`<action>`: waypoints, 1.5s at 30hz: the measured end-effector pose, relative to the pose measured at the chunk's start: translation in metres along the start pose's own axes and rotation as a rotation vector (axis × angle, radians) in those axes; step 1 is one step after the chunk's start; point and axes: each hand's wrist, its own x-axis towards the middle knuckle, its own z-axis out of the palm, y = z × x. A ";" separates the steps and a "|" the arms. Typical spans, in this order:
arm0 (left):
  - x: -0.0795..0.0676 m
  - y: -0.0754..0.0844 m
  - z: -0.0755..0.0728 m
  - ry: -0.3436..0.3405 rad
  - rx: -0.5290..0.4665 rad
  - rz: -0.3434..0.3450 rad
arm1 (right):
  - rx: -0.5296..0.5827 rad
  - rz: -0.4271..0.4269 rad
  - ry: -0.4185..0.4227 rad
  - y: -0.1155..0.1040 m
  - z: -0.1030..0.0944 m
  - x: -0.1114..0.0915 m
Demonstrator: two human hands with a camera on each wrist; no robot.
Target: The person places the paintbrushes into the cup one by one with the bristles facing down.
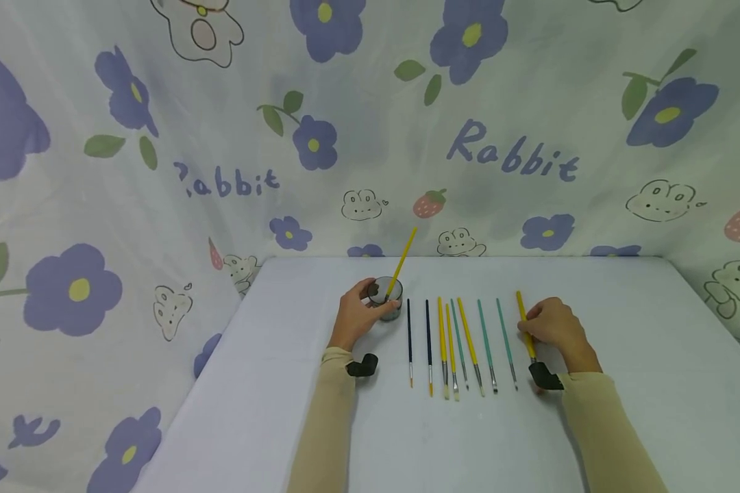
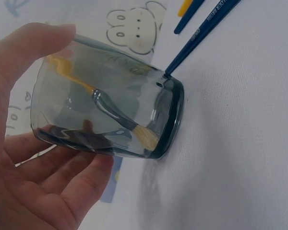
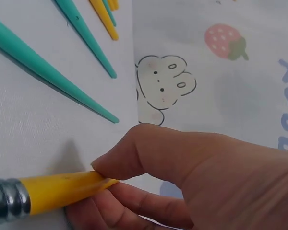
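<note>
My left hand (image 1: 359,316) grips a clear smoky glass (image 1: 384,309) at the left of the brush row, thumb on one side and fingers on the other. Inside the glass leans a yellow paintbrush (image 1: 402,260); its pale bristles (image 2: 147,138) touch the bottom in the left wrist view. My right hand (image 1: 556,325) pinches another yellow paintbrush (image 1: 524,315) by its handle, between thumb and fingers. In the right wrist view this yellow handle (image 3: 62,190) and its metal ferrule (image 3: 7,199) show large; in the head view its bristle end is hidden behind the black wrist piece (image 1: 545,376).
Between the hands several paintbrushes lie in a row, bristles toward me: dark blue ones (image 1: 428,342), yellow ones (image 1: 466,335) and teal ones (image 1: 486,335). The white table (image 1: 444,445) meets a patterned cloth (image 1: 370,137) behind and at the sides.
</note>
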 end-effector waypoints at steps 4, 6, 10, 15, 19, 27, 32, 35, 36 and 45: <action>-0.001 0.000 0.000 -0.002 -0.004 0.006 | 0.028 -0.015 0.001 0.001 -0.003 0.000; -0.001 0.000 0.000 -0.005 -0.005 0.008 | 0.057 -0.024 0.001 0.001 -0.006 -0.001; -0.001 0.001 0.000 -0.006 0.000 0.006 | 0.137 -0.059 0.016 0.000 -0.009 -0.001; -0.001 0.000 0.000 -0.002 0.002 0.005 | 0.238 -0.084 0.034 -0.004 -0.011 -0.002; -0.001 0.000 -0.001 -0.004 -0.006 0.006 | 0.317 -0.083 0.047 -0.008 -0.012 -0.004; -0.001 -0.002 -0.001 -0.003 -0.008 -0.001 | 0.486 -0.056 0.137 -0.021 -0.011 -0.008; 0.000 -0.003 0.001 0.004 -0.016 0.003 | 0.601 -0.076 0.161 -0.029 -0.011 -0.011; 0.001 -0.004 0.004 0.003 -0.015 -0.002 | 0.668 -0.105 0.176 -0.033 -0.012 -0.013; 0.002 -0.004 0.004 0.001 -0.014 -0.002 | 0.689 -0.114 0.182 -0.034 -0.013 -0.013; 0.000 -0.002 0.001 0.013 0.007 -0.011 | 0.903 -0.193 0.183 -0.059 -0.008 -0.011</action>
